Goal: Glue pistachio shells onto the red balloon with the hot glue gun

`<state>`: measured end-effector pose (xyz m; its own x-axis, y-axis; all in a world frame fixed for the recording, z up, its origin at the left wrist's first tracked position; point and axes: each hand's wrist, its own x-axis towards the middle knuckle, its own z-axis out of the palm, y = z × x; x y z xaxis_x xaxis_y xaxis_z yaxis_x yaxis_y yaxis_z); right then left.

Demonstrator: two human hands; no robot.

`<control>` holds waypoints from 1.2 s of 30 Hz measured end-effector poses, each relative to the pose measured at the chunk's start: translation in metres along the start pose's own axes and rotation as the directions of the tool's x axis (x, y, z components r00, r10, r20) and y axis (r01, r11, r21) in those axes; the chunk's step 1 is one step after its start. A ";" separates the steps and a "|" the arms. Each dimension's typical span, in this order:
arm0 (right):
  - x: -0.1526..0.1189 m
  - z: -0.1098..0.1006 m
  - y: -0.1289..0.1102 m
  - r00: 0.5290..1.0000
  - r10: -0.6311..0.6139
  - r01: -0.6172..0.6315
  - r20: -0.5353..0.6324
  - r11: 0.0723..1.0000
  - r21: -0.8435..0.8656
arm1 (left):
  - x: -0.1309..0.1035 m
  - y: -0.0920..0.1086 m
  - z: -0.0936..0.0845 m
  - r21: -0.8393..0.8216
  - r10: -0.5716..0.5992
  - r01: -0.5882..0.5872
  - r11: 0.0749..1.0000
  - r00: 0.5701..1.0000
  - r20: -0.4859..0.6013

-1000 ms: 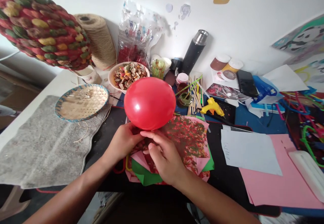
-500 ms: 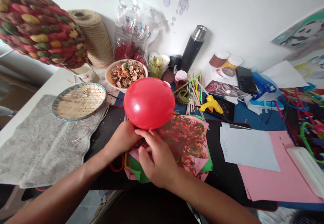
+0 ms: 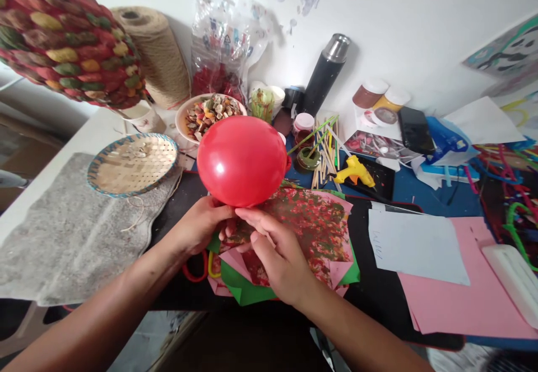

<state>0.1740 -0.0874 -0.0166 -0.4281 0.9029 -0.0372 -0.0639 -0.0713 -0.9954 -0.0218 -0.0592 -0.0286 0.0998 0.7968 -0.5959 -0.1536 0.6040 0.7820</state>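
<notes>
A shiny red balloon (image 3: pixel 241 162) sits in front of me, its knot showing at the right side. My left hand (image 3: pixel 205 223) is just below the balloon's lower left, fingers loosely bent and apart. My right hand (image 3: pixel 286 257) has its fingers stretched out towards the balloon's underside, their tips close to the left thumb. Whether the hands press on the balloon is hard to tell. Beneath them lies a stack of patterned and coloured paper (image 3: pixel 311 223), red-green printed sheets over pink and green ones. Red scissor-like handles (image 3: pixel 195 268) and a yellow loop (image 3: pixel 213 265) poke out at its left.
Behind stand a bowl of painted shells (image 3: pixel 210 115), a black thermos (image 3: pixel 325 75), paint jars (image 3: pixel 309 159) and a yellow glue gun (image 3: pixel 356 172). To the left are a woven tray (image 3: pixel 132 164), a grey cloth (image 3: pixel 75 237) and a twine spool (image 3: pixel 153 52). Pink paper (image 3: pixel 466 299) lies right.
The balloon has turned, bringing its knot into sight at the right, and shifted slightly up-left. My left fingers have come into view below it; my right hand has moved slightly right.
</notes>
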 end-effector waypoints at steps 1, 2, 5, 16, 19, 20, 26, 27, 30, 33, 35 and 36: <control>-0.001 0.000 0.001 1.000 0.005 -0.005 -0.004 0.999 0.039 | -0.001 0.001 0.000 -0.013 -0.002 0.002 1.000 1.000 0.004; -0.003 0.000 0.002 1.000 0.010 -0.009 -0.005 0.997 0.082 | -0.002 0.002 0.001 -0.024 -0.004 0.004 1.000 1.000 0.007; -0.007 0.001 0.002 1.000 0.015 -0.016 0.004 0.979 0.203 | -0.007 0.007 0.001 -0.063 -0.010 0.012 0.998 0.999 0.030; -0.019 -0.002 0.003 0.977 -0.209 0.207 -0.036 0.977 -0.051 | -0.019 0.016 0.013 -0.204 -0.037 0.053 0.978 0.996 0.081; -0.019 -0.002 0.006 0.978 -0.197 0.197 -0.067 0.980 -0.006 | -0.021 0.014 0.018 -0.255 -0.037 0.055 0.966 0.997 0.072; -0.018 -0.001 0.007 0.978 -0.190 0.192 -0.081 0.981 0.016 | -0.021 0.013 0.019 -0.267 -0.035 0.052 0.962 0.997 0.068; -0.016 0.003 0.013 0.977 -0.097 0.132 -0.189 0.973 0.188 | -0.022 0.009 0.026 -0.301 0.028 -0.019 0.953 0.999 0.024; -0.014 0.004 0.013 0.978 -0.071 0.114 -0.196 0.970 0.214 | -0.021 0.009 0.027 -0.304 0.042 -0.035 0.952 0.999 0.015; -0.009 0.005 0.012 0.976 -0.030 0.088 -0.217 0.961 0.262 | -0.021 0.006 0.029 -0.297 0.075 -0.082 0.951 0.997 -0.032; -0.002 0.004 0.006 0.972 -0.015 0.089 -0.235 0.946 0.310 | -0.020 0.003 0.031 -0.248 0.093 -0.105 0.963 0.994 -0.061; 0.002 0.003 0.002 0.972 0.010 0.071 -0.235 0.940 0.335 | -0.020 0.002 0.032 -0.208 0.106 -0.119 0.971 0.992 -0.069; 0.004 0.003 0.001 0.973 0.021 0.061 -0.230 0.937 0.344 | -0.019 0.002 0.033 -0.198 0.121 -0.134 0.971 0.990 -0.077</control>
<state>0.1692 -0.0851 -0.0175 -0.2102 0.9746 -0.0773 -0.3960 -0.1572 -0.9047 0.0088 -0.0727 -0.0098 0.0040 0.8607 -0.5090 -0.3567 0.4768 0.8034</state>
